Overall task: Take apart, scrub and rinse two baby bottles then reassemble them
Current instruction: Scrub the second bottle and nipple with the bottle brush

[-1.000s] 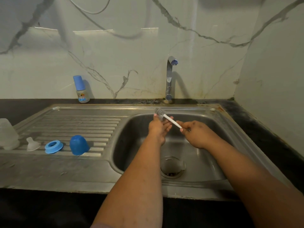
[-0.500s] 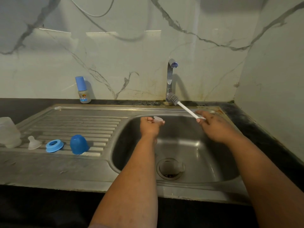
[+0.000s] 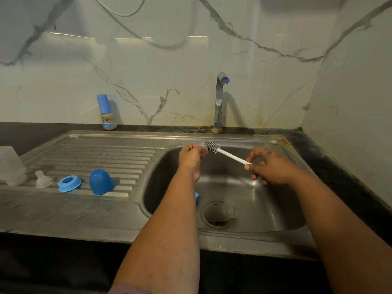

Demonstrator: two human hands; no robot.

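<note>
Marble-patterned wall panels are being seen behind a steel sink (image 3: 275,209) set into a dark bench (image 3: 339,158). Over the sink's basin, a small clear teat (image 3: 200,146) is being pinched by the left hand (image 3: 192,159), and a brush (image 3: 222,151) is being gripped at its white handle by the right hand (image 3: 269,166), its grey head being pressed against the teat. On the draining board left of the basin, a blue cap (image 3: 100,182), a blue ring (image 3: 69,183), another clear teat (image 3: 42,179) and a clear bottle body (image 3: 10,165) are lying apart. An assembled bottle (image 3: 107,112) is standing behind the sink against the wall, left of the tap (image 3: 219,100).
</note>
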